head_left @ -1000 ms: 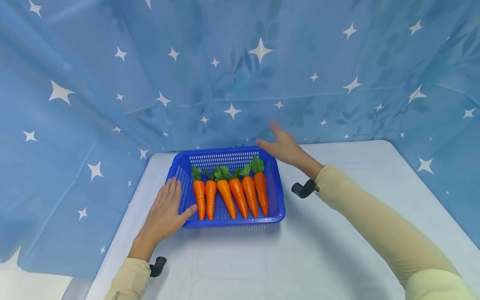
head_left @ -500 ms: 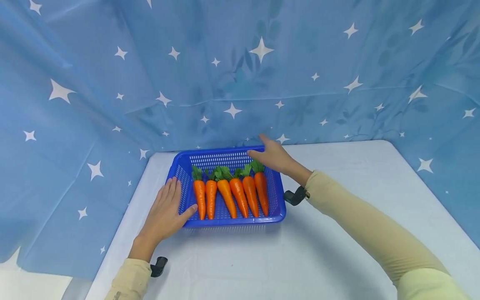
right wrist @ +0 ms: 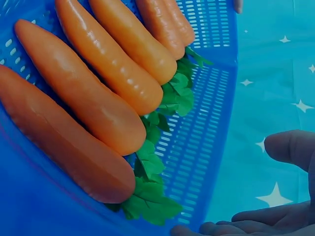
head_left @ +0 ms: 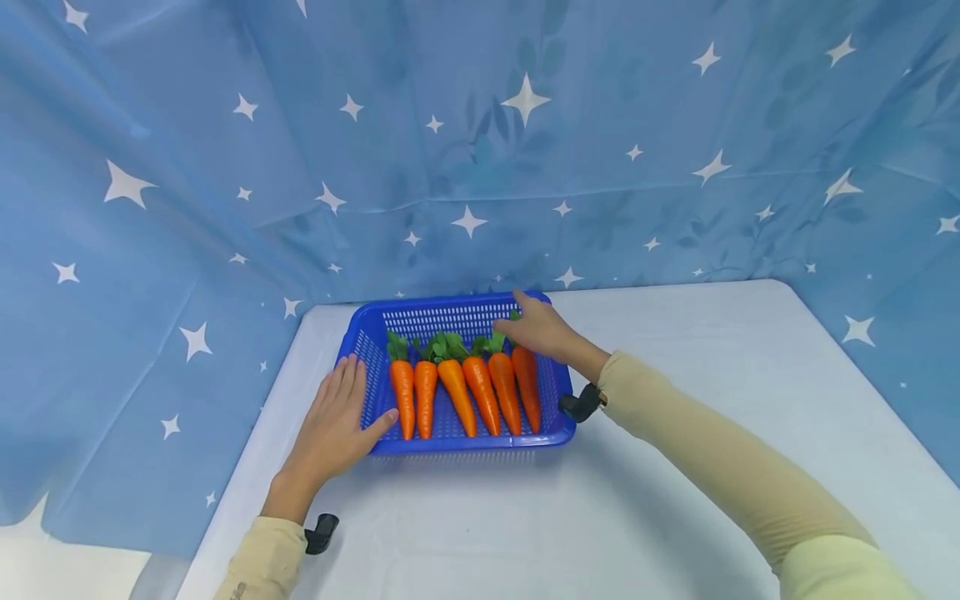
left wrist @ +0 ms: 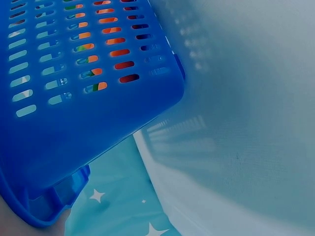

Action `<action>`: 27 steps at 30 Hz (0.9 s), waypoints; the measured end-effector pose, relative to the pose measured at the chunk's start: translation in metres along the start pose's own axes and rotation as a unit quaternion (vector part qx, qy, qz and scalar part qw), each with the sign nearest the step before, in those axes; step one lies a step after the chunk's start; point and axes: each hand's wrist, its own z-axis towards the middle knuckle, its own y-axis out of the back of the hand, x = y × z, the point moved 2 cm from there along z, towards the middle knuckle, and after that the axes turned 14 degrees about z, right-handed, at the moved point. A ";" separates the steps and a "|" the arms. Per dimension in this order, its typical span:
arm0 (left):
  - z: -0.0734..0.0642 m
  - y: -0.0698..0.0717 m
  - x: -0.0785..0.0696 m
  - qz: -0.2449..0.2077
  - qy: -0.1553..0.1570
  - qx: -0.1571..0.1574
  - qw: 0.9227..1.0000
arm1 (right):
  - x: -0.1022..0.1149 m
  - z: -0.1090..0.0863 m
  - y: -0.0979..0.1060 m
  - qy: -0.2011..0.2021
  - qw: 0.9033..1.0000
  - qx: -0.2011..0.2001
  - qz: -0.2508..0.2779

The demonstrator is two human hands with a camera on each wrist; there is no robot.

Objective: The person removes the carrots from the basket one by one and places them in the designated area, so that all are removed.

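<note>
A blue plastic basket (head_left: 465, 446) with slotted walls holds a row of several orange carrots (head_left: 482, 396), their green leaves toward the back. My left hand (head_left: 333, 429) rests on the basket's left side with straight fingers, its thumb over the front left corner. In the left wrist view the slotted basket wall (left wrist: 98, 128) fills the upper left. Over the back right corner is my right hand (head_left: 543, 329), thumb apart from the fingers and nothing held. It partly hides the leaves of the rightmost carrot (head_left: 527, 387). The right wrist view shows those leaves (right wrist: 150, 199) near the fingertips.
The basket stands on a white-covered table (head_left: 675, 350), close to its back edge. Behind and at the sides hangs a blue curtain (head_left: 465, 150) with white stars. Small black cameras (head_left: 581, 406) sit on both wrists.
My right hand has moved left and downward, from beyond the basket's back right corner to above the rightmost carrot's leaves. My left hand and the carrots have stayed in place.
</note>
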 end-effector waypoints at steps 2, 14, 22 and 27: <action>0.000 -0.001 0.000 0.000 0.000 0.000 1.000 | -0.002 0.000 -0.002 -0.008 1.000 0.000 0.003; -0.001 0.002 -0.002 -0.001 0.002 -0.008 1.000 | -0.011 0.003 -0.015 -0.042 0.999 -0.010 0.017; -0.001 0.002 -0.003 -0.002 -0.002 -0.020 1.000 | -0.017 0.007 -0.023 -0.068 0.997 -0.024 0.021; -0.001 0.001 -0.002 -0.002 -0.002 -0.022 1.000 | -0.020 0.010 -0.027 -0.091 0.995 -0.027 0.029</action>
